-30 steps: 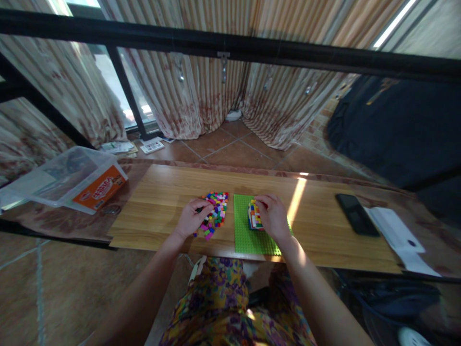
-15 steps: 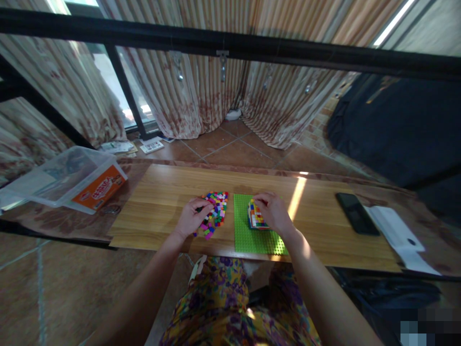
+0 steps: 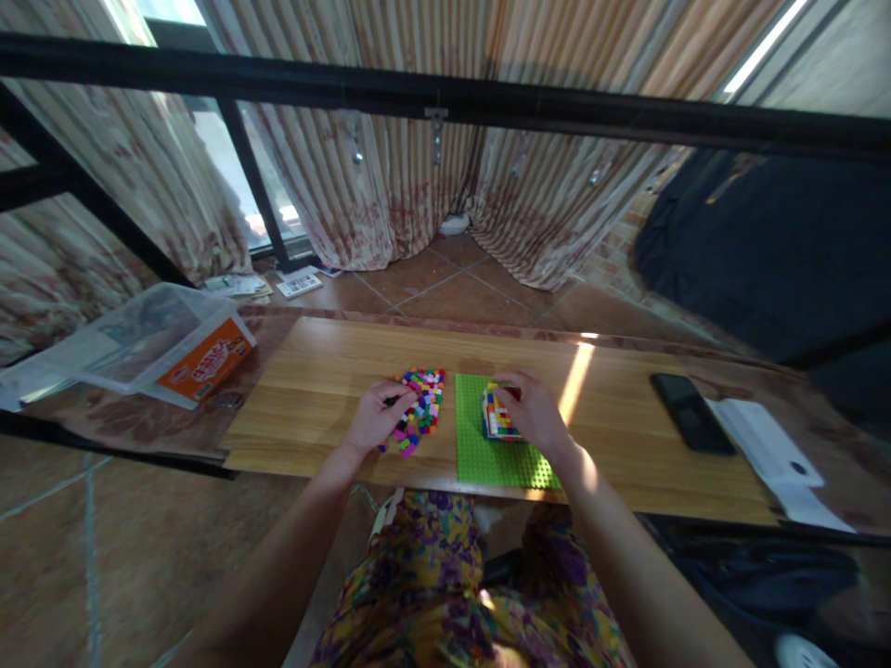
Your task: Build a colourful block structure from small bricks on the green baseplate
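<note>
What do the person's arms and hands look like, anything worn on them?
The left hand and right hand are ungloved; no rings can be made out. Forearms are bare: no sleeves, watch or cables show. The clothing below is floral, yellow and purple.

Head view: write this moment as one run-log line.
left hand: at loose bricks, grip unclear | right hand: at brick build, grip unclear | brick build: on green baseplate | black phone: on wooden board

Looks like a home: long curtains (image 3: 543, 199) and tiled floor (image 3: 452, 283) beyond right hand (image 3: 535, 416), toy bricks (image 3: 428, 404) by left hand (image 3: 376, 417), plastic tub (image 3: 207, 360) farther left.
</note>
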The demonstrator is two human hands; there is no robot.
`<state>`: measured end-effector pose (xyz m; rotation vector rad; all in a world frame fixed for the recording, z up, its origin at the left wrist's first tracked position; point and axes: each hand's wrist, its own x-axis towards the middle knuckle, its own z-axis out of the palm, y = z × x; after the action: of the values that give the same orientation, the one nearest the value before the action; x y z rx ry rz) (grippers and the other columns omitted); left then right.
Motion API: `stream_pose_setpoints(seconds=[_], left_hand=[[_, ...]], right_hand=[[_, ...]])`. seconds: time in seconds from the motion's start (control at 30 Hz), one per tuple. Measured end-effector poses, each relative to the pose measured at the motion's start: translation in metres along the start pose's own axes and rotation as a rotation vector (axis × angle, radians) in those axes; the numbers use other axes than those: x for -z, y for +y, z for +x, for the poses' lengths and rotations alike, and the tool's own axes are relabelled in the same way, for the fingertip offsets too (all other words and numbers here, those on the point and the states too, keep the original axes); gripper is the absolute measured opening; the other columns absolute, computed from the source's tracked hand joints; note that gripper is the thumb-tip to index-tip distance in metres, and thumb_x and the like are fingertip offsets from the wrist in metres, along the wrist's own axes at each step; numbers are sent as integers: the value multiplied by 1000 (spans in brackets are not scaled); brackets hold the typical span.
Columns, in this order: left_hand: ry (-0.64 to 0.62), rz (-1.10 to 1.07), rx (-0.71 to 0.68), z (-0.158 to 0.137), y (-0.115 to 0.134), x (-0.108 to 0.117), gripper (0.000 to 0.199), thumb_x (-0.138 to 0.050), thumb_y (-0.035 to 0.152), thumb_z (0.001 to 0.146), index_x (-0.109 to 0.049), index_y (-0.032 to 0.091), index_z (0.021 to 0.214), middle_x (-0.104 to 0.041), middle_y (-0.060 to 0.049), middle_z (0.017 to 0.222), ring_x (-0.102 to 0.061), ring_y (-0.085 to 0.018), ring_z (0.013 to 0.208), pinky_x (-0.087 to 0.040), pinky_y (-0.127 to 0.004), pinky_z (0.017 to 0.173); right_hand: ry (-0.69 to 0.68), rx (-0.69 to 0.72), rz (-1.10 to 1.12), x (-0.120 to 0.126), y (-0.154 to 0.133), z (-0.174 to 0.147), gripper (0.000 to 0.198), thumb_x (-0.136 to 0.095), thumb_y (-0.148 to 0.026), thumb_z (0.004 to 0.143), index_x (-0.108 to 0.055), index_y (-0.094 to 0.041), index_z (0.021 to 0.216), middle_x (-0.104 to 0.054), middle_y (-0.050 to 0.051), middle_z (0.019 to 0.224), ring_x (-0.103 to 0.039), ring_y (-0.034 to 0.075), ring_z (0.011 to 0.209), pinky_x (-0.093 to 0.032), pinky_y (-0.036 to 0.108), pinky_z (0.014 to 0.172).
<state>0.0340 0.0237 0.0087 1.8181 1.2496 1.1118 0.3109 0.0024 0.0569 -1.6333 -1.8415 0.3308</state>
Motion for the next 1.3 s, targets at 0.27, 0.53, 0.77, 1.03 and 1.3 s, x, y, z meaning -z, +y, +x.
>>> stream_pose_setpoints(seconds=[0.27, 0.53, 0.77, 1.03, 1.3], left_hand=[[-5, -9, 2, -1, -3, -1, 25, -62, 41, 83, -74, 20, 77, -71, -3, 77, -63, -18, 77, -48, -29, 76], [3, -21, -18, -1, -4, -2, 24, -62, 39, 83, -74, 19, 77, -71, -4, 78, -63, -17, 77, -49, -28, 76], [31, -26, -26, -1, -7, -2, 23, -64, 39, 82, -74, 19, 77, -71, -4, 78, -63, -17, 76, -49, -28, 75], [18, -18, -30, -1, -5, -1, 24, -62, 39, 83, -74, 19, 76, -70, -3, 74, -63, -17, 74, -48, -28, 73], [-14, -11, -33, 0, -4, 0, 25, -61, 39, 84, -74, 20, 76, -70, -3, 74, -62, -17, 72, -47, -28, 73]], right_hand=[[-29, 313, 96, -31, -61, -52, 23, -49, -23, 94, -72, -24, 99, -66, 6, 103, -56, 20, 96, -45, 35, 87], [-304, 340, -16, -79, -85, -70, 15, -56, -23, 92, -71, -23, 96, -61, 6, 97, -52, 20, 96, -43, 33, 86], [-296, 356, -118, -83, -81, -62, 12, -57, -26, 92, -67, -22, 95, -62, 7, 98, -50, 22, 96, -42, 36, 86], [-214, 275, -9, -78, -78, -66, 7, -56, -21, 91, -62, -18, 93, -63, 9, 102, -53, 23, 97, -44, 35, 86], [-14, 62, 374, -34, -74, -60, 15, -51, -25, 94, -66, -22, 95, -66, 3, 90, -61, 16, 83, -48, 29, 77]])
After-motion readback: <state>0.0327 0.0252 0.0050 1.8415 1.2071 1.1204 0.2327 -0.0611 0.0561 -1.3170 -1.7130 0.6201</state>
